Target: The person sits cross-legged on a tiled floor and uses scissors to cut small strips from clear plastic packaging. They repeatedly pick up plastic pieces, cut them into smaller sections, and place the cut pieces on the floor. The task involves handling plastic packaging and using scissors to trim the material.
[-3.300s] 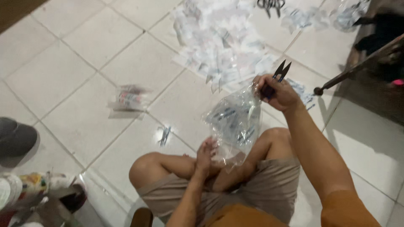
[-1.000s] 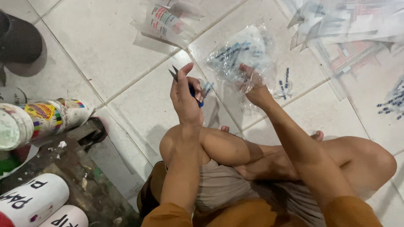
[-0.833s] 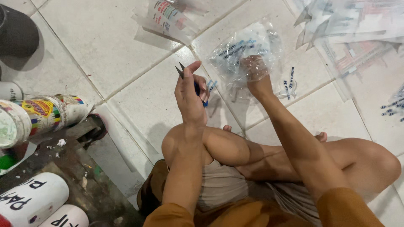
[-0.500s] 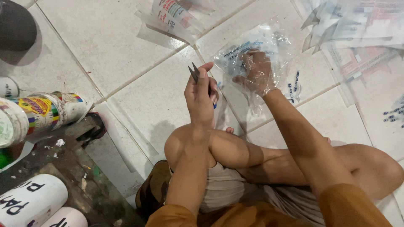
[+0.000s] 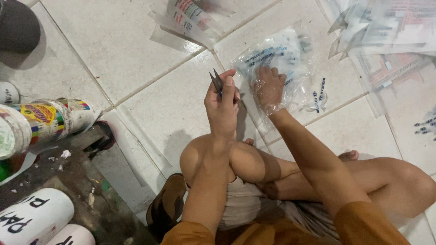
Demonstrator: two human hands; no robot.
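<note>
While the clear plastic bag [image 5: 284, 68] lies on the white tiled floor [image 5: 113, 54] just ahead of my crossed legs, my right hand [image 5: 268, 88] is pushed inside it, the film wrapped over the knuckles up to the wrist. The fingers look curled downward, as if pinning or feeling for the small packets [image 5: 272, 52] in the bag, but through the crinkled plastic I cannot tell whether they have hold of any. Reaching in this way keeps the bag flat and its mouth toward me.

My left hand [image 5: 222, 106] is raised beside it, the forearm propped over my left knee, and it is closed around a small pair of dark snips [image 5: 216, 81]. The thumb lies along the handle and the blades point up and away, slightly parted, clear of the bag and of my other hand. That hold keeps the tool ready yet out of the way.

Farther out, another printed packet [image 5: 190, 13] lies on the tiles ahead, and a spread of clear sleeves [image 5: 386, 27] covers the floor to the right. To my left stand labelled cans [image 5: 50, 120] and white tubs [image 5: 32, 218] on a darker, littered patch, with a sandal [image 5: 165, 206] by my hip.
</note>
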